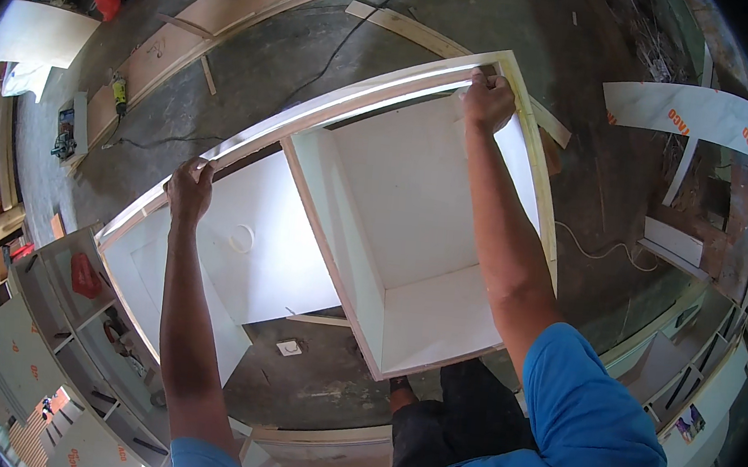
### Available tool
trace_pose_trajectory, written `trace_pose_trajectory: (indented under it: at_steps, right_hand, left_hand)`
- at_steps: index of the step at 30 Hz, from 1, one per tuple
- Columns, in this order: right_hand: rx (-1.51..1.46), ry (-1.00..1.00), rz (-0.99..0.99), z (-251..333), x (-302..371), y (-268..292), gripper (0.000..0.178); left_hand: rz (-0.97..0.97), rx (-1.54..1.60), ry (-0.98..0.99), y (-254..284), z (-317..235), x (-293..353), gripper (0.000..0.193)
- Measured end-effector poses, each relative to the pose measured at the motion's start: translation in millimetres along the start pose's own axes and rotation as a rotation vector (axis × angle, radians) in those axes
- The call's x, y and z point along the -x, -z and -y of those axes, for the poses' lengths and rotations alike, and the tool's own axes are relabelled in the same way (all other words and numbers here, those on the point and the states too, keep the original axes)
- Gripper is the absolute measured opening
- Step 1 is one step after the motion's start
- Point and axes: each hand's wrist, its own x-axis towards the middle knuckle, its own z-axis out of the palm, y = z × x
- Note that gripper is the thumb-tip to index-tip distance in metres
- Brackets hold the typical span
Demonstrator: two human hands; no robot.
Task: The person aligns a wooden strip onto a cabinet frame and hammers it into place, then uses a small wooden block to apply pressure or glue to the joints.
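Note:
A white cabinet carcass (pixel 406 183) with raw wood edges stands before me, tilted across the view. A divider (pixel 329 252) splits it into a left and a right compartment. Along its far side runs a long rail (pixel 350 110) with a white strip on it. My left hand (pixel 187 189) is closed round the rail near its left end. At the far right corner, my right hand (pixel 489 102) grips the same rail, thumb side inward. The undersides of both grips are hidden. Through the left compartment's open part, the floor shows.
Wooden boards (pixel 403 27) and a long panel (pixel 161 55) lie on the concrete floor beyond. A black cable (pixel 342 50) crosses there, near a yellow-green power tool (pixel 119 94). Another cabinet frame (pixel 68 321) stands at left, and a marble-patterned strip (pixel 687 112) lies at right.

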Motion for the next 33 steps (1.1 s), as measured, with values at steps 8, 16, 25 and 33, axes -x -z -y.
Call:
trace_pose_trajectory:
  at_steps: [8, 16, 25, 33]
  right_hand:
    - [0.124, 0.443, -0.295, -40, -22, -20, 0.031]
    - [-0.378, -0.19, 0.637, 0, 77, -26, 0.038]
    - [-0.425, -0.316, 0.716, 31, 129, -49, 0.033]
    - [-0.261, -0.063, 0.663, 22, 123, -45, 0.038]
  left_hand:
    - [0.012, 0.063, -0.02, -5, -4, -8, 0.039]
    - [-0.008, 0.048, 0.021, -1, 4, -3, 0.034]
    - [-0.051, 0.016, -0.012, -4, -3, -2, 0.031]
    - [-0.189, -0.195, -0.114, -21, -5, -3, 0.027]
